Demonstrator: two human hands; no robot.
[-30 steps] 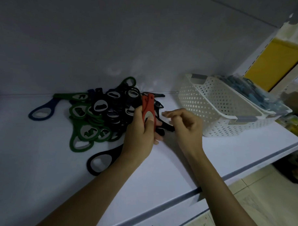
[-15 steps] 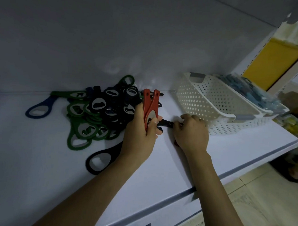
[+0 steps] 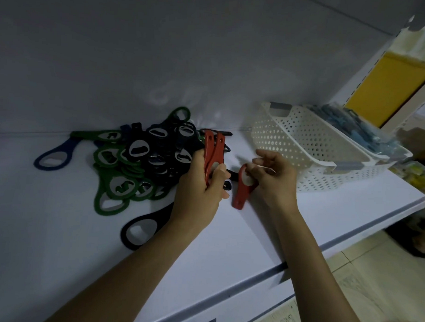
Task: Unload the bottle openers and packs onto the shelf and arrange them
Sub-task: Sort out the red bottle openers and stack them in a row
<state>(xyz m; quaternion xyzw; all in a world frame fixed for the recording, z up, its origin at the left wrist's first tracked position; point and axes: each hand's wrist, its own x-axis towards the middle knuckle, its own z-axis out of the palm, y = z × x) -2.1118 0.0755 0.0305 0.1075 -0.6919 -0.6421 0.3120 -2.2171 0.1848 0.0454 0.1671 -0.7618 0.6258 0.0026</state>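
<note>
Head view | left hand [image 3: 198, 191] fingers curled round two flat red bottle openers [image 3: 213, 148], upright over white shelf [image 3: 300, 224] | right hand [image 3: 273, 179] fingertips pinch third red opener [image 3: 241, 193] by ring end | likely light, stiff, slick; best pinched across flat faces

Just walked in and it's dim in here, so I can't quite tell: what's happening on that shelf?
A person is sorting flat, ring-ended bottle openers on the white shelf. The left hand grips two red openers upright, while the right hand pinches a third red opener by its ring end. A loose pile of green, black and blue openers lies beside the left hand. The white perforated plastic basket on the right holds bluish packs.
</note>
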